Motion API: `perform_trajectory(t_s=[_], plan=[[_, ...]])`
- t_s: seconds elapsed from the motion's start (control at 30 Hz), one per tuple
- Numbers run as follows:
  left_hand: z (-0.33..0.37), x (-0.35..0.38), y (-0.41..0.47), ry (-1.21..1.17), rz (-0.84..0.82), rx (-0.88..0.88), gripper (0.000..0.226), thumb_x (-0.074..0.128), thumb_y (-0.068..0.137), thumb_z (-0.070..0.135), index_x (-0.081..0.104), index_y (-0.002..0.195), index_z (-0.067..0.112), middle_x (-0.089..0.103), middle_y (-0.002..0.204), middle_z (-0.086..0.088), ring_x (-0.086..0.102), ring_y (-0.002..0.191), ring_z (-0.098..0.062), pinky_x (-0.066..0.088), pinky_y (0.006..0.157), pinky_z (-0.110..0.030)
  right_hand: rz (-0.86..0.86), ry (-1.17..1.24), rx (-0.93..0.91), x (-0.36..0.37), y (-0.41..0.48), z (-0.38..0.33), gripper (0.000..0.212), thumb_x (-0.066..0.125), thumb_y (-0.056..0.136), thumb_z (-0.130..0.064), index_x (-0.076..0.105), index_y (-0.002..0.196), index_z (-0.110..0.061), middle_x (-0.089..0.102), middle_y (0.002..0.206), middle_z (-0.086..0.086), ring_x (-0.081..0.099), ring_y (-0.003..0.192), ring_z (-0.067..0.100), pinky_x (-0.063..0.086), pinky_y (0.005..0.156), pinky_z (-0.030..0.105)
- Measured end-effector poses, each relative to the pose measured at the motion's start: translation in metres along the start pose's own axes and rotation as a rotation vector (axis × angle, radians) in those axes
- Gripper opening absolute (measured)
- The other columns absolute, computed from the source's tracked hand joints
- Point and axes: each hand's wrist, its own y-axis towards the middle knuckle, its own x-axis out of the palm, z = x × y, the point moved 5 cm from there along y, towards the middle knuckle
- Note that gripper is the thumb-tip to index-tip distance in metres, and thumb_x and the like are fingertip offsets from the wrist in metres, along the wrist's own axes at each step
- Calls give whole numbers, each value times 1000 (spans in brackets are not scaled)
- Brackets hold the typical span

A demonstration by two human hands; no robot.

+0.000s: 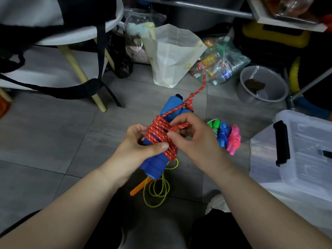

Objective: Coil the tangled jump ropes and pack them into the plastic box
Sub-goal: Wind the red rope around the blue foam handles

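My left hand (142,141) grips two blue foam handles (156,164) of a jump rope, thumb pressed on the red speckled cord (159,133) wound around them. My right hand (190,135) pinches a strand of that red cord beside the wraps. A loose end of the cord runs up and away to the right. On the floor under the handles lies a yellow-green rope (158,191) with an orange handle (138,188). Green, blue and pink coiled ropes (226,137) lie to the right. The clear plastic box (269,159) with its black-latched lid stands at the far right.
A white stool with wooden legs (80,69) and black straps stands at the left. A white paper bag (172,56), a clear bag of packets (219,63) and a grey bowl (262,85) sit behind. My shoe (217,203) is near the box. Grey tiled floor lies all around.
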Motion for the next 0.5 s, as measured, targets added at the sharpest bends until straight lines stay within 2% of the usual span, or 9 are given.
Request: perform_trajectory(t_s=[0.1,0.2,0.27,0.4,0.5], plan=[[-4,5,-1,-60,-82,-44,67,66,58,15,44,121,19,65,100,0,67,82,-11,56,64,-18,11,18,-13,1,1,-3,37,65,77,-4,46,79,-35,49,68,-12,51,67,-3,43,65,9],[-2,11,-3,-116,-115,-28,46,61,63,12,57,108,20,72,84,2,69,75,-9,55,63,-19,61,4,-26,1,2,0,36,65,77,-3,47,81,-35,47,66,-12,50,66,-3,41,64,8],[-3,12,-2,-156,-77,-8,37,59,68,5,59,101,20,71,82,2,68,71,-6,54,62,-17,98,-28,-32,4,1,5,23,65,76,-10,54,82,-29,46,67,-15,49,66,-4,40,64,7],[-1,13,0,-109,-34,19,31,57,75,-5,58,100,13,65,82,1,64,66,3,50,60,-9,174,-94,-91,1,1,8,13,57,72,-16,64,82,-16,48,75,-19,49,73,-12,37,68,2],[-4,14,2,-175,-29,12,34,63,63,8,57,96,13,65,82,0,65,69,-4,53,63,-12,184,-104,-136,0,1,6,10,60,75,-17,65,82,-14,49,85,-19,49,81,-13,37,73,1]])
